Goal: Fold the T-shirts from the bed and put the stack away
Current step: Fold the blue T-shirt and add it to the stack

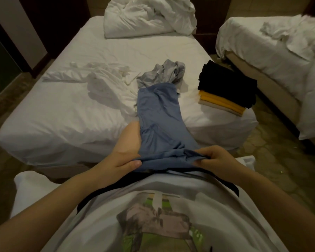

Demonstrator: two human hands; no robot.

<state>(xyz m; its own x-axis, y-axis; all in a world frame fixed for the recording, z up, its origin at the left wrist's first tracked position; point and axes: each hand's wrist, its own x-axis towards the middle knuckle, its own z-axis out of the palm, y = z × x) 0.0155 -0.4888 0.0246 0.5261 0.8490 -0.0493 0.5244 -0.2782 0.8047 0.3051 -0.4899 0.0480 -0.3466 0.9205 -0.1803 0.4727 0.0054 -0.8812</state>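
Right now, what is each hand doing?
Left hand: closed, gripping the blue T-shirt at its near edge.
Right hand: closed, pinching the same shirt's edge.

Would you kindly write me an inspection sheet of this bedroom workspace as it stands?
Surface: bed, white sheet, rumpled.
Job's things: blue shirt held up, unfolded; grey shirt crumpled; white shirt crumpled; stack at the bed's right corner, black on yellow on cream.
Clutter: duvet heaped at the head end.
Hands: left hand and right hand both grip the blue shirt's near edge.
Cables: nothing seen.
Surroundings: second bed at right, tiled floor.
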